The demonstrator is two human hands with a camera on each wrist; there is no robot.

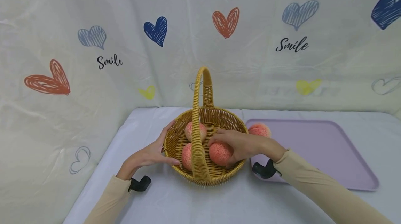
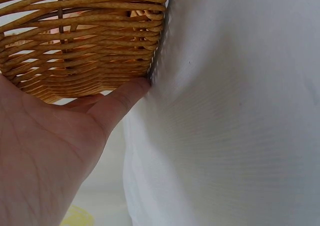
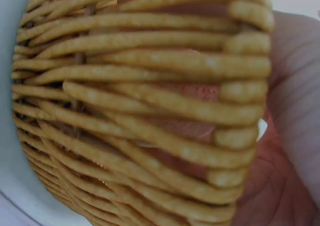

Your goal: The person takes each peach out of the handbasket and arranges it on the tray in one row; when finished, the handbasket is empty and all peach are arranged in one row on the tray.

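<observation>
A round wicker basket [image 1: 216, 178] with a tall arched handle stands on the table. My left hand [image 1: 153, 152] rests against its left side, thumb and fingers spread along the outer wall. In the left wrist view, straight fingers [image 2: 122, 99] touch the woven side low by the cloth. My right hand [image 1: 242, 144] reaches over the basket's right rim and holds a speckled pink peach [image 1: 220, 153] inside it. Two more peaches lie in the basket, one at the back [image 1: 191, 132] and one at the front [image 1: 187, 156], partly hidden by the handle. Basket weave covers much of the right wrist view.
A lilac tray [image 1: 313, 147] lies to the right of the basket. Another peach [image 1: 259, 130] sits at its far left corner, beyond my right wrist. White cloth [image 1: 156, 203] covers the table, and a heart-printed curtain [image 1: 188, 43] hangs behind.
</observation>
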